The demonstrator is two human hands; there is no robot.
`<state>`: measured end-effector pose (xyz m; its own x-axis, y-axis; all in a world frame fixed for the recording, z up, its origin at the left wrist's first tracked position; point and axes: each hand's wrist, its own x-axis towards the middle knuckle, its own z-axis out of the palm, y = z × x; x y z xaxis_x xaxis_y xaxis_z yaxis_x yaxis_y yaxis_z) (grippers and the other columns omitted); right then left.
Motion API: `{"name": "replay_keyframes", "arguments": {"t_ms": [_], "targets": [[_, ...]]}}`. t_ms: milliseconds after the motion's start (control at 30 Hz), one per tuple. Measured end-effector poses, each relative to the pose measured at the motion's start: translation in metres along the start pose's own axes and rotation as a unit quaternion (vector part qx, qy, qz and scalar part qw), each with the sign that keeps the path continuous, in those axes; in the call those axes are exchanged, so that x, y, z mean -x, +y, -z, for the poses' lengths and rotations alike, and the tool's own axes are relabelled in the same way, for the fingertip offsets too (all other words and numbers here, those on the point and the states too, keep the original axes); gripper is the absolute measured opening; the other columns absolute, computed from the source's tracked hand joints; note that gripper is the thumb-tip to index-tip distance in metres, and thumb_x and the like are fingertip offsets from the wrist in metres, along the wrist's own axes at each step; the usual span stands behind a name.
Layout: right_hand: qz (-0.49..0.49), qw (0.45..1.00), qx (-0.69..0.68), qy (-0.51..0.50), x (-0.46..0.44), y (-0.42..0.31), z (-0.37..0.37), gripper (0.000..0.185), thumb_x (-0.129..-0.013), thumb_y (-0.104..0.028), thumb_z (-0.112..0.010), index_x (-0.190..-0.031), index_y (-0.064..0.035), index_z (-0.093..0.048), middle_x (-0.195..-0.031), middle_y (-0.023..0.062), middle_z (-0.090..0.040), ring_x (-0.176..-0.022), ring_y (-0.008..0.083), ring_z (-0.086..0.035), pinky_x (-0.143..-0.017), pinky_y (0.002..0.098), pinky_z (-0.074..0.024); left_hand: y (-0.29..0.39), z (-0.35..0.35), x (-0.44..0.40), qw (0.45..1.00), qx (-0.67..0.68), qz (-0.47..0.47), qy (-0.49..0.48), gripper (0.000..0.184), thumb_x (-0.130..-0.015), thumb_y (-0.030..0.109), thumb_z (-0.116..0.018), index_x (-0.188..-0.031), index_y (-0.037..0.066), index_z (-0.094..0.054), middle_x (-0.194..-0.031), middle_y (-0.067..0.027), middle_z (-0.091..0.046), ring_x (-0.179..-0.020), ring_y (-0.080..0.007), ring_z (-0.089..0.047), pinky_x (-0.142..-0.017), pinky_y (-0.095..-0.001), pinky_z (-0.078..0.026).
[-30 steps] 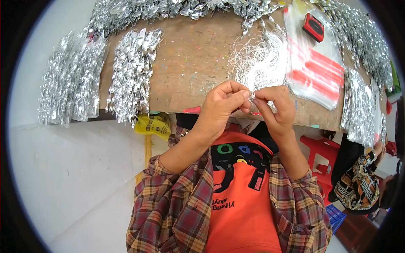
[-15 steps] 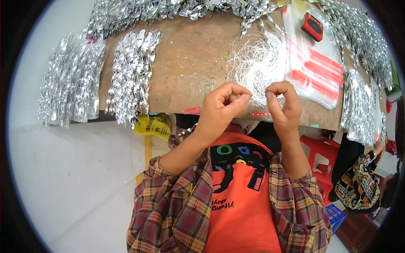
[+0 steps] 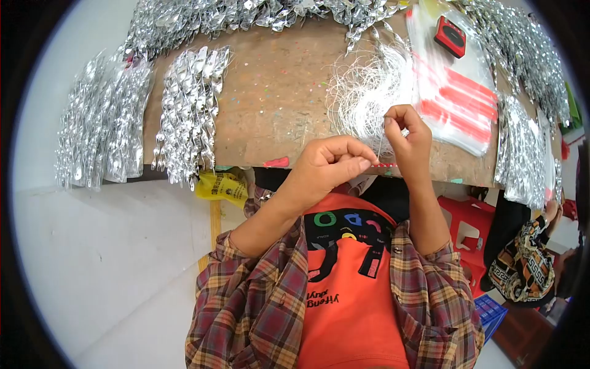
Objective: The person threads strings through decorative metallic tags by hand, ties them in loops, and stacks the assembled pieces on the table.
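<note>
My left hand (image 3: 332,169) is in front of the table edge, its thumb and index finger pinched together; what lies between the tips is too small to name. Higher and to the right, my right hand (image 3: 409,138) is also closed in a pinch, over the near side of a tangle of white string (image 3: 369,92). A thin pale strand seems to run between the two hands, but it is too fine to follow. Right of the string lie clear plastic bags with red bands (image 3: 458,101).
On the brown table (image 3: 270,86), silver twisted strips (image 3: 188,111) hang over the near edge, with more bundles at far left (image 3: 104,123), back and right. A red-black device (image 3: 450,37) sits on the bags. At right are a red stool (image 3: 470,237) and a person's patterned sleeve (image 3: 525,264).
My hands met at the string one second ago and have since parted. My left hand has dropped slightly, while my right hand has risen. The view has shifted slightly.
</note>
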<state>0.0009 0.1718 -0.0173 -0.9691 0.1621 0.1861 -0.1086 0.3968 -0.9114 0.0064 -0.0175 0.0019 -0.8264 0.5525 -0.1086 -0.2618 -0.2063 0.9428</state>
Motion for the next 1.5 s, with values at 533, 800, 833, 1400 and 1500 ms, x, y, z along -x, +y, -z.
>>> {"name": "replay_keyframes", "arguments": {"t_ms": [533,800,833,1400,1500], "targets": [[-0.026,0.884,-0.465,-0.028,-0.006,-0.017,0.03,0.015,-0.09,-0.016,-0.05,-0.102,-0.0062,-0.05,-0.081,0.0039,-0.056,-0.074,0.0122,-0.052,-0.072,0.0276,-0.0428,-0.039,0.017,0.002,0.994,-0.042,0.041,-0.094,0.036,-0.088,0.009,-0.055,-0.122,0.0,-0.049,-0.097,-0.0042,-0.06,-0.087,-0.0098,-0.055,-0.079,-0.0241,-0.044],[-0.046,0.91,-0.411,0.013,-0.012,0.0,0.031,0.016,-0.092,-0.013,-0.047,-0.105,-0.0047,-0.051,-0.097,0.0122,-0.06,-0.076,0.0154,-0.058,-0.076,0.0275,-0.0451,0.011,0.062,0.015,0.963,-0.169,-0.047,0.203,0.024,-0.086,0.013,-0.057,-0.107,0.002,-0.058,-0.085,0.0,-0.058,-0.072,-0.0065,-0.052,-0.064,-0.0213,-0.043],[-0.046,0.92,-0.388,0.016,-0.01,-0.003,0.028,0.016,-0.092,-0.013,-0.047,-0.104,-0.0045,-0.051,-0.094,0.0131,-0.061,-0.072,0.0168,-0.06,-0.074,0.0279,-0.0464,0.034,0.07,0.02,0.922,-0.258,-0.082,0.278,0.021,-0.084,0.014,-0.057,-0.102,0.004,-0.061,-0.081,-0.0017,-0.059,-0.069,-0.0083,-0.053,-0.062,-0.0235,-0.043],[-0.035,0.972,-0.231,0.012,0.015,0.028,0.025,0.011,-0.09,-0.008,-0.05,-0.099,-0.0019,-0.051,-0.082,0.0067,-0.059,-0.071,0.0109,-0.053,-0.066,0.0233,-0.0443,0.09,0.241,-0.034,0.601,-0.621,-0.037,0.501,0.047,-0.074,0.03,-0.062,-0.115,0.008,-0.056,-0.098,-0.0123,-0.064,-0.089,-0.028,-0.061,-0.077,-0.0371,-0.046],[-0.034,0.983,-0.18,-0.004,0.026,0.04,0.027,0.013,-0.09,-0.009,-0.049,-0.102,-0.0026,-0.05,-0.084,0.0046,-0.058,-0.073,0.0092,-0.052,-0.068,0.0213,-0.0425,0.087,0.226,-0.045,0.572,-0.651,-0.15,0.476,0.044,-0.077,0.028,-0.063,-0.115,0.007,-0.057,-0.102,-0.0126,-0.063,-0.093,-0.0268,-0.06,-0.081,-0.0365,-0.045]]}}
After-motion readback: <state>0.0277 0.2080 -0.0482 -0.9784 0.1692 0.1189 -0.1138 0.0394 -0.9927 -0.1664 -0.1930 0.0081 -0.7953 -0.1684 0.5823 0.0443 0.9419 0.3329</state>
